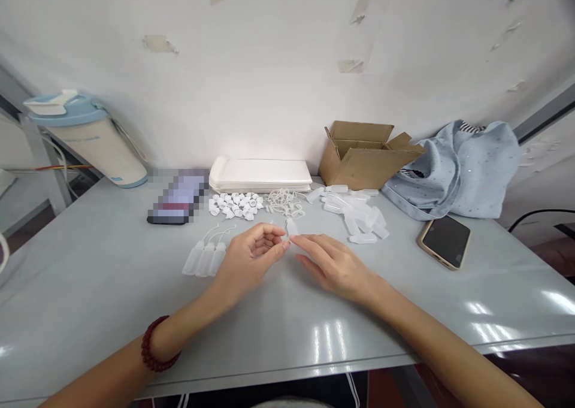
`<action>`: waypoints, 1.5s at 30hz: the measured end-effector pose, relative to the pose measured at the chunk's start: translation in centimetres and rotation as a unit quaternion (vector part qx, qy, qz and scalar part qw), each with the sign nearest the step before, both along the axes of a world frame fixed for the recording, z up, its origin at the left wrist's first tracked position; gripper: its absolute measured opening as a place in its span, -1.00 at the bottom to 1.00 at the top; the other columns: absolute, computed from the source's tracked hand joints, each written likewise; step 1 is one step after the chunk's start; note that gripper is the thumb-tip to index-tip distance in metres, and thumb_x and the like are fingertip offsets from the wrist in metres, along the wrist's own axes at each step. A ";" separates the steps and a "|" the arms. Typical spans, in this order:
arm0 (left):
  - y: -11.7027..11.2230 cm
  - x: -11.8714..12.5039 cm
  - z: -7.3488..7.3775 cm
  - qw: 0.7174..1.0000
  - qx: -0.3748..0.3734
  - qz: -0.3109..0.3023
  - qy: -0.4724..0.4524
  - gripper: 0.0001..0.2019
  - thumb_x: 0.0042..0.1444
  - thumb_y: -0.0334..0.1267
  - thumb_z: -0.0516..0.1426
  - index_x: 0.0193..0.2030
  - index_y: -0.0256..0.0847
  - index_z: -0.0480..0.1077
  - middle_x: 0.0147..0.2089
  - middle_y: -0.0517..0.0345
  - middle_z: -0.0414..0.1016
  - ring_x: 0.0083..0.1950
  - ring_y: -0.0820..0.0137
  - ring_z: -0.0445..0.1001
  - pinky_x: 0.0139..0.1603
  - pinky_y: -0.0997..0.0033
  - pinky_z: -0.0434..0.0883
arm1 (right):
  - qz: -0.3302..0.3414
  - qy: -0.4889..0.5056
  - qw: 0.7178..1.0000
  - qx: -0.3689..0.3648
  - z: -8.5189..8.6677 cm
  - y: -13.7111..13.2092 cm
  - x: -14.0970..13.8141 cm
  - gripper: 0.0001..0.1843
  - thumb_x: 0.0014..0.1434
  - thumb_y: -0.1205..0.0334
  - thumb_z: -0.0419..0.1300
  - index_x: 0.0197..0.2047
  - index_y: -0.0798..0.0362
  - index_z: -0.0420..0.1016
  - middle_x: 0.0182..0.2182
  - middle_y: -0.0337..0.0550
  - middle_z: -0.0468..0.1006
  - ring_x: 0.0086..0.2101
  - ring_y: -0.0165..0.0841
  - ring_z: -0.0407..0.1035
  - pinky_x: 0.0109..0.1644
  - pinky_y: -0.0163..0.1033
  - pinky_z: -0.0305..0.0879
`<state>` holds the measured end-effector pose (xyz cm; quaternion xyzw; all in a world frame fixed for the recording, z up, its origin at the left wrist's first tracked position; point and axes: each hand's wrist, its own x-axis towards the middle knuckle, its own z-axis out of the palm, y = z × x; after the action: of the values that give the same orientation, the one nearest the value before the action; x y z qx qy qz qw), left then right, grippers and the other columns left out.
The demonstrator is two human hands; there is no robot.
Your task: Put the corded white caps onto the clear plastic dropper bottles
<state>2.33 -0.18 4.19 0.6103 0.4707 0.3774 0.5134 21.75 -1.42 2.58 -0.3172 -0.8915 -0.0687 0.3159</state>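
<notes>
Near the middle of the table, my left hand [251, 252] and my right hand [332, 262] meet at the fingertips around a small translucent plastic bottle [291, 227]. The right fingers close on it, while its lower part is hidden behind them. My left thumb and forefinger pinch at the same spot; what sits between them is too small to make out. Left of my left hand lie several similar bottles [204, 259] in a row with thin white cords at their tops. Beyond my hands are a pile of white caps [236, 204], a tangle of white cords [284, 201] and loose bottles [363, 238].
A stack of white envelopes [265, 171] and an opened cardboard box [368, 162] stand against the wall. To the left are a tumbler [99, 147] and a blurred phone [179, 195]. A dark-screened phone [446, 240] and a light blue cloth bag [476, 174] lie right.
</notes>
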 end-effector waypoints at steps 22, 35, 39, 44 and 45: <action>-0.3 0.2 -0.5 0.998 -0.016 -0.053 0.030 -0.82 0.07 -0.14 0.20 -0.36 -0.21 0.46 -0.55 0.31 0.33 -0.49 0.49 0.30 -0.44 0.50 0.28 | 0.022 0.069 0.996 -0.060 -0.9 -0.5 -0.6 -0.60 0.26 0.45 0.03 0.16 0.13 0.15 -0.18 0.07 0.56 -0.23 -0.24 0.51 -0.24 -0.19 0.52; -0.8 0.6 0.8 0.999 -0.016 0.018 -0.024 -0.81 0.07 -0.14 0.19 -0.27 -0.21 0.50 -0.52 0.26 0.46 -0.46 0.46 0.43 -0.35 0.49 0.44 | 0.005 0.167 0.970 -0.174 -0.9 -0.8 -0.8 -0.60 0.27 0.34 0.05 0.17 0.01 0.17 -0.14 -0.03 0.54 -0.19 -0.29 0.51 -0.13 -0.16 0.51; -0.5 0.5 0.7 0.999 -0.034 0.008 -0.014 -0.81 0.06 -0.15 0.20 -0.28 -0.21 0.52 -0.55 0.26 0.46 -0.48 0.45 0.44 -0.40 0.48 0.44 | 0.015 0.176 0.966 -0.191 -0.9 -1.0 -0.9 -0.56 0.28 0.33 0.03 0.22 -0.02 0.14 -0.15 -0.05 0.55 -0.20 -0.29 0.51 -0.16 -0.15 0.51; -0.3 0.1 0.4 1.000 -0.002 -0.026 0.010 -0.83 0.10 -0.15 0.17 -0.28 -0.19 0.51 -0.49 0.24 0.50 -0.44 0.42 0.49 -0.36 0.43 0.47 | 0.035 0.253 0.909 -0.330 -0.1 -1.2 -1.2 -0.63 0.27 0.32 0.05 0.15 0.01 0.25 -0.21 -0.10 0.60 -0.21 -0.32 0.52 -0.15 -0.18 0.47; -0.3 0.0 0.3 0.999 0.025 -0.028 0.024 -0.83 0.10 -0.16 0.17 -0.27 -0.19 0.51 -0.46 0.23 0.52 -0.43 0.42 0.50 -0.35 0.43 0.47 | 0.035 0.282 0.880 -0.380 0.0 -1.2 -1.3 -0.65 0.27 0.30 0.06 0.13 0.01 0.27 -0.22 -0.10 0.60 -0.22 -0.33 0.52 -0.15 -0.17 0.46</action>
<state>2.36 -0.48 4.54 0.6448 0.4559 0.3598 0.4969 20.48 -2.61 2.62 -0.3871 -0.7329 0.3790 0.4116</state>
